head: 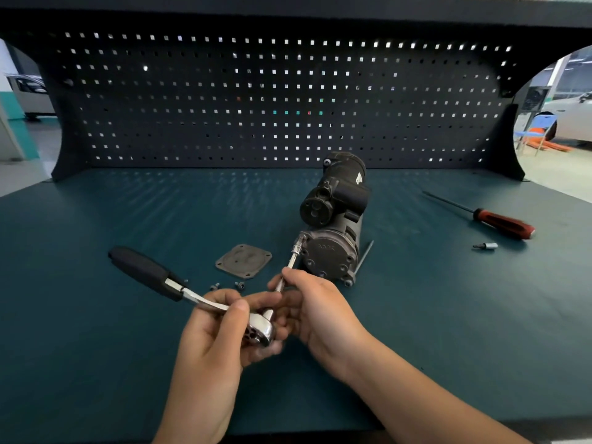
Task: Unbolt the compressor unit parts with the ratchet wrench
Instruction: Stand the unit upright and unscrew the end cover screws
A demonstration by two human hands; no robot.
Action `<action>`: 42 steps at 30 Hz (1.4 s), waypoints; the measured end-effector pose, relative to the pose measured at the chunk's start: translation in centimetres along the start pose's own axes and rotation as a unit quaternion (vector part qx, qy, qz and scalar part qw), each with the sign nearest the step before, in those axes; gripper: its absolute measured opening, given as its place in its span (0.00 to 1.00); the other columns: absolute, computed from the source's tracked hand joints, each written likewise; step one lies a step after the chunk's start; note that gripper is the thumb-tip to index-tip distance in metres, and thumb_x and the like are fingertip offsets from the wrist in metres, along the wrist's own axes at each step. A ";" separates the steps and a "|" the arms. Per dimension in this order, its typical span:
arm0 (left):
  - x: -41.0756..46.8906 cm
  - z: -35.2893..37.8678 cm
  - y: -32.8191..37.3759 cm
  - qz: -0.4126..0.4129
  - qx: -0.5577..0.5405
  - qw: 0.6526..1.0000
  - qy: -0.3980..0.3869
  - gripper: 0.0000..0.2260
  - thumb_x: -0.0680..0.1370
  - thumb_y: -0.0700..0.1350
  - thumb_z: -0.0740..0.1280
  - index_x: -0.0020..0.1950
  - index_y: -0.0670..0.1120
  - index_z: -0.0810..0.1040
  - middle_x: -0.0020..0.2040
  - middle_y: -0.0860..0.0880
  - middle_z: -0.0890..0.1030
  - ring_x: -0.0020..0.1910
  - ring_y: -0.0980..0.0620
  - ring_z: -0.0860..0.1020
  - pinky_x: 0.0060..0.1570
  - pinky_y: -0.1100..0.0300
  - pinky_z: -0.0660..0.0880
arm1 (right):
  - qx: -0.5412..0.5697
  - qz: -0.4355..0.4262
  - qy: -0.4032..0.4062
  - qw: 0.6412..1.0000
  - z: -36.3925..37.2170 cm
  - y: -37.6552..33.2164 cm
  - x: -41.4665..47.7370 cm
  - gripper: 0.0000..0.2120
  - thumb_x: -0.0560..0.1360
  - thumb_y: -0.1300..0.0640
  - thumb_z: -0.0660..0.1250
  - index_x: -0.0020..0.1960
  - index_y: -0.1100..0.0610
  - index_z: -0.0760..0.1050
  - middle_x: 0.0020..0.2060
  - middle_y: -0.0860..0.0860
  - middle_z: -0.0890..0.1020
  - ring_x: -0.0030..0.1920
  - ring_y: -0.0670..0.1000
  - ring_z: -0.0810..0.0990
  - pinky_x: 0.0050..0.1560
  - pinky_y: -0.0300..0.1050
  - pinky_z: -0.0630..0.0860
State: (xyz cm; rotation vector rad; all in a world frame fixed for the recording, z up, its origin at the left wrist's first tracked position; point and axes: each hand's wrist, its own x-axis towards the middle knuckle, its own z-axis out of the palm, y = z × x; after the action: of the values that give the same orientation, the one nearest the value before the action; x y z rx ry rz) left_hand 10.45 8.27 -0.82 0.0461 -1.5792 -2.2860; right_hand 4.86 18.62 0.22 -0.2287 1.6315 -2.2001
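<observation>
The left hand (217,331) grips the ratchet wrench (179,288); the right hand (320,309) pinches its extension (292,261), socket (299,243) on the compressor unit (333,251). Next, probably: swing to loosen.

Both bare forearms reach forward, the hands nearly touching. The left hand (224,325) curls round the ratchet wrench (261,328) (thumb laid on top); the right hand (315,306) pinches its extension bar (290,264).

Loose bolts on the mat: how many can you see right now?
2: left bolt and right bolt, side by side just in front of the removed cover plate; others may be hidden.
</observation>
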 end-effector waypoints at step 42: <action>3.5 -0.6 1.2 0.068 0.316 0.946 -0.019 0.06 0.77 0.49 0.61 0.48 0.55 0.78 0.32 0.54 0.83 0.21 0.56 0.70 0.29 0.63 0.69 | -0.576 -0.252 0.166 0.760 -6.0 -11.4 7.6 0.12 0.72 0.44 0.65 0.47 0.51 0.80 0.52 0.47 0.76 0.62 0.47 0.68 0.64 0.45 0.61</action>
State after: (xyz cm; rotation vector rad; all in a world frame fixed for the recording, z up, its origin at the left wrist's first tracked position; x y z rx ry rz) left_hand 7.63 6.25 0.63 0.0530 -2.1937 -1.6051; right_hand -6.60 23.67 8.44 -0.6885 3.2612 -1.1646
